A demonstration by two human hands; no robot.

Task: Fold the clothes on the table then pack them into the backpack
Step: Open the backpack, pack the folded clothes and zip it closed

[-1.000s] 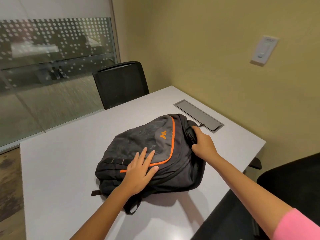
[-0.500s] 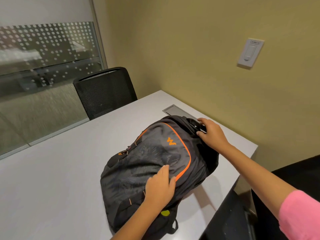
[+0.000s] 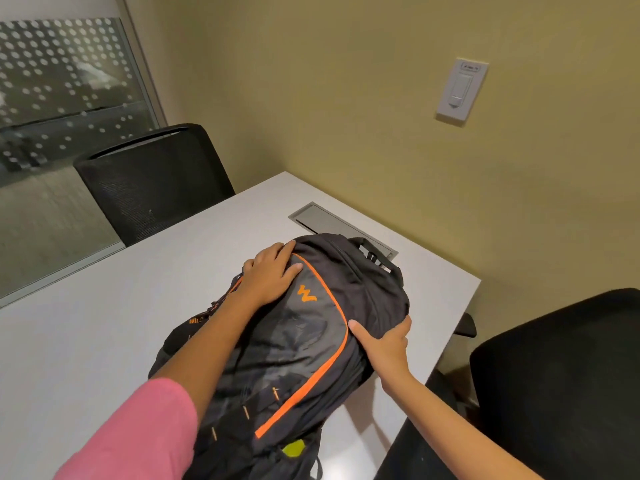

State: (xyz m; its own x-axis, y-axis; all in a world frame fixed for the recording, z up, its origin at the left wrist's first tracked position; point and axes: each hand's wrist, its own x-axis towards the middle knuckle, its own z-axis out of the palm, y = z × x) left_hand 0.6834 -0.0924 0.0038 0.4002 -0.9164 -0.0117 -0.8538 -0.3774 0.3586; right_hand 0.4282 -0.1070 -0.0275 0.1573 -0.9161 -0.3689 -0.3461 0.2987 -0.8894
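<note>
1. We had the backpack [image 3: 311, 341] lying on the table [image 3: 86, 341] directly ahead, its long axis running from our near edge away toward the wall, handle end farthest off.
2. Our left hand [image 3: 270, 275] lay flat, fingers straight, on the far upper left of the bag.
3. Our right hand [image 3: 384, 341] clutched the right flank midway, thumb on top, fingers curled around the side.
4. No clothes showed; the right hand sat nearer us, better placed, we judged, to steady the bag.

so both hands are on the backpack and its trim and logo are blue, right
Not quite. Both the left hand and the right hand are on the backpack, but the head view shows its trim and logo are orange, not blue.
</note>
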